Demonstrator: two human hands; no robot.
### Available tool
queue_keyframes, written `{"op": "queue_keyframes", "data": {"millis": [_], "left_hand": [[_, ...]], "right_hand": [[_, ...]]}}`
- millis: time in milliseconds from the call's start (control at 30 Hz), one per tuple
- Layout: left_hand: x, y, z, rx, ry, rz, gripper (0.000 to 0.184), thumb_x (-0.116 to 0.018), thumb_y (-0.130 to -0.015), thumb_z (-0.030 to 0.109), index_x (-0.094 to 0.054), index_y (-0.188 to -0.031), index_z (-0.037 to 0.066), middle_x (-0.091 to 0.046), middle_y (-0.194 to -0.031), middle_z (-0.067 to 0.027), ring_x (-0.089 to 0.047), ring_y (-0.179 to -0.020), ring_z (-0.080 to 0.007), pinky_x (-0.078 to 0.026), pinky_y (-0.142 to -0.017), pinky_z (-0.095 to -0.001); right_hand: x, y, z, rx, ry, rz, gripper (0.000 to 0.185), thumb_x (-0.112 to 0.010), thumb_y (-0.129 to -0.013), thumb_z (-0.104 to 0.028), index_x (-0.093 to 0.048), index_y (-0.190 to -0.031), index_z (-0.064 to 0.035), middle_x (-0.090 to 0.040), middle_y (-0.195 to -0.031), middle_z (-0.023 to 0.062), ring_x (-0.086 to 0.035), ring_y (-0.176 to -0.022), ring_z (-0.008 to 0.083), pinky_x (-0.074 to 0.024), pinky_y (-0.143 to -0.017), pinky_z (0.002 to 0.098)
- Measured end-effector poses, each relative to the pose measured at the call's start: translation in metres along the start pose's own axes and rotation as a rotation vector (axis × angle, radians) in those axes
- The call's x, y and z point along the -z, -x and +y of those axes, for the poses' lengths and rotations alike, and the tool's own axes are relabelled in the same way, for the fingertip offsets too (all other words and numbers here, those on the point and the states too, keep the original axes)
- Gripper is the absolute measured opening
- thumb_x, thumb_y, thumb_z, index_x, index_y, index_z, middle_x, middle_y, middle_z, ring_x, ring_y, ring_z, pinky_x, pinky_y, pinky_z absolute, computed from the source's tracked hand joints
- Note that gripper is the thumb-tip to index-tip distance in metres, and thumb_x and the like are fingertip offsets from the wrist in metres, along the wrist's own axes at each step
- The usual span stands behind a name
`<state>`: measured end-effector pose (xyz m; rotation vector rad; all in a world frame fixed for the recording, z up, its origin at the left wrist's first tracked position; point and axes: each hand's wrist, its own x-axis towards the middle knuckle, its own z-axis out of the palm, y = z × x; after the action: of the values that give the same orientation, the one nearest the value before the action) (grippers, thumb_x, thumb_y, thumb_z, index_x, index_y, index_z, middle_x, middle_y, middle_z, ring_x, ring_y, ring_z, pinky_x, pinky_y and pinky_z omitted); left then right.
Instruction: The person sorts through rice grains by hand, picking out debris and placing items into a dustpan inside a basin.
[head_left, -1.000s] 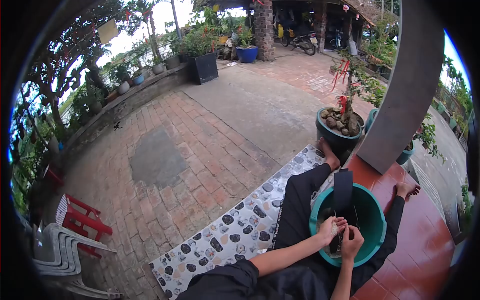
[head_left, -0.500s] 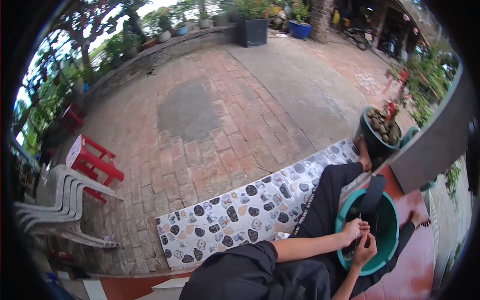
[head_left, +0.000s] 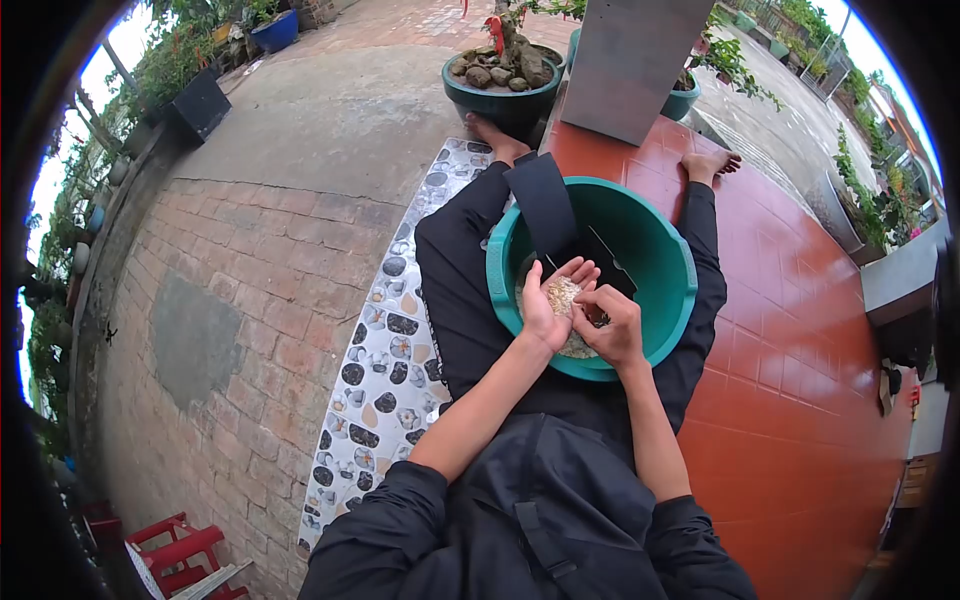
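Observation:
A green plastic tub (head_left: 672, 240) stands between my bent legs. My left hand (head_left: 546, 312) is palm up over its near side, fingers stretched and slightly cupped. A small heap of pale grains, like rice, (head_left: 563, 294) lies in that palm. Close beside it, my right hand (head_left: 616, 330) has thumb and forefinger pinched at the edge of the heap; what is between the fingertips is too small to make out. More pale grains (head_left: 578, 347) show in the tub below. A dark flat strip (head_left: 541, 205) leans out over the tub's far left rim.
Pebble-patterned tiles (head_left: 370, 400) run along my left, with brick paving beyond. Glossy red tiles (head_left: 790, 400) lie to my right. Ahead stand a potted plant with stones (head_left: 500, 90) and a grey panel (head_left: 632, 65). A red stool (head_left: 180, 555) is at lower left.
The view has swung right, bringing the tub and hands near the middle. My hands remain together over the tub; the heap in my left palm now shows plainly.

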<state>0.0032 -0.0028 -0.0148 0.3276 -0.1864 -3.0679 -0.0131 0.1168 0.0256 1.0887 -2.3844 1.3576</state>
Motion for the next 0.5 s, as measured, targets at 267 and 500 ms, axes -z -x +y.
{"op": "queue_keyframes", "data": {"millis": [267, 500], "left_hand": [[-0.0073, 0.003, 0.0004, 0.016, -0.073, 0.051, 0.064, -0.026, -0.097, 0.047, -0.05, -0.12, -0.007, -0.057, -0.119, -0.0203, -0.053, -0.115, -0.0323, -0.041, -0.101, -0.0415], [-0.0068, 0.003, 0.0004, 0.036, -0.094, 0.041, 0.062, -0.025, -0.098, 0.047, -0.051, -0.12, -0.005, -0.057, -0.119, -0.0193, -0.054, -0.113, -0.031, -0.042, -0.1, -0.0412]], "right_hand": [[-0.0024, 0.0004, 0.0037, 0.063, 0.037, -0.021, 0.012, -0.071, -0.064, -0.01, -0.065, -0.075, -0.0075, -0.057, -0.064, 0.0034, -0.056, -0.055, 0.0185, -0.0444, -0.053, 0.0305], [-0.0049, 0.0009, 0.0062, 0.076, 0.077, -0.015, 0.011, -0.07, -0.065, -0.011, -0.064, -0.073, -0.0069, -0.058, -0.065, 0.0035, -0.057, -0.057, 0.0191, -0.0444, -0.054, 0.0301]]}}
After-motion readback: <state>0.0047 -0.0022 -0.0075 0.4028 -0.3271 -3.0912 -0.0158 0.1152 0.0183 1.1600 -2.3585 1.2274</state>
